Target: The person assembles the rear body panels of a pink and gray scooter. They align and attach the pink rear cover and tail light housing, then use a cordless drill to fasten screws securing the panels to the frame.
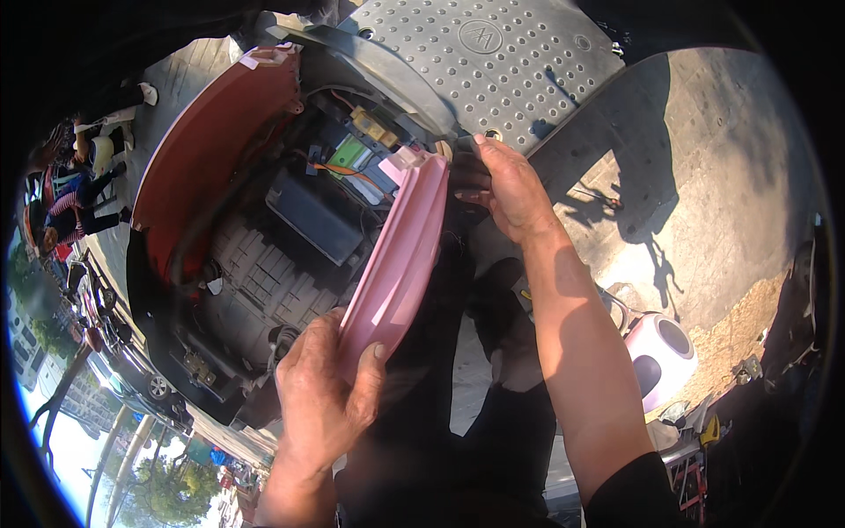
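Note:
A long pink plastic panel (403,251) stands tilted in front of me, its clip end pointing up and away. Its lower end is pinched by my left hand (321,392), thumb on one face and fingers behind. Beside the upper end, my right hand (515,189) is raised with fingers stretched out; its fingertips lie partly in shadow, and no object shows in it. Behind the panel is the opened body of a small scooter-like vehicle, with a dark box (314,216), a green-and-white part (352,158), orange wires and a black ribbed tyre (264,268).
A red curved body panel (216,132) borders the opening on the left. A grey studded footboard (493,62) lies at the top. Right of my forearm, a pink-and-white rounded part (660,356) rests on the ground. People and parked vehicles stand far left.

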{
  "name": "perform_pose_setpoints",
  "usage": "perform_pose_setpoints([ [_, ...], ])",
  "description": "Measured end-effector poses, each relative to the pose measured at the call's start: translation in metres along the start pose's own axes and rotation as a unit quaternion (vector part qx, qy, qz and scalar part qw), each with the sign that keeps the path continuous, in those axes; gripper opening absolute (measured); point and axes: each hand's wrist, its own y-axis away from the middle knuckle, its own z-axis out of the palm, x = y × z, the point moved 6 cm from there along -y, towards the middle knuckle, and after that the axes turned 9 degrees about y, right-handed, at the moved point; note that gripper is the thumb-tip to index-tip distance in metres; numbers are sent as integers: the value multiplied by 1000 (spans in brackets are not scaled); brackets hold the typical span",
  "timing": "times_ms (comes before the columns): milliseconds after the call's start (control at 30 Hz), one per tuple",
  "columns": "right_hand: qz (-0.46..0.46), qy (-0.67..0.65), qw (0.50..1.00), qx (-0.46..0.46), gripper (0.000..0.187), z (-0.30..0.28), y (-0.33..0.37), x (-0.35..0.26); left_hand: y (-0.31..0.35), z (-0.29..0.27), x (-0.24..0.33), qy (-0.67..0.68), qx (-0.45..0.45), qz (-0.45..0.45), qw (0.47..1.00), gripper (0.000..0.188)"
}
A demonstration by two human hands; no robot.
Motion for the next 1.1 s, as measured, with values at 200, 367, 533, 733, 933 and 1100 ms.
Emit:
perform_pose_setpoints([
  [200, 94, -8, 995, 27, 48, 16, -29, -10, -19, 1, 8, 25, -8, 71, 997, 43],
  [367, 82, 12, 995, -47, 50, 22, -46, -17, -23, 1, 2, 49, -3, 8, 999, 37],
  [533, 144, -4, 988, -63, 51, 15, -35, -17, -24, 1, 1, 17, 46, -18, 999, 31],
  [733, 168, -10, 983, -74, 52, 6, -32, -16, -27, 8, 0, -20, 76, -16, 997, 22],
  [933, 192, -1, 980, -54, 53, 11, -39, -2, -27, 8, 1, -32, 83, -21, 996, 20],
  [1100, 159, 21, 985, -59, 62, 35, -21, -31, -29, 4, 4, -44, 113, 3, 993, 10],
])
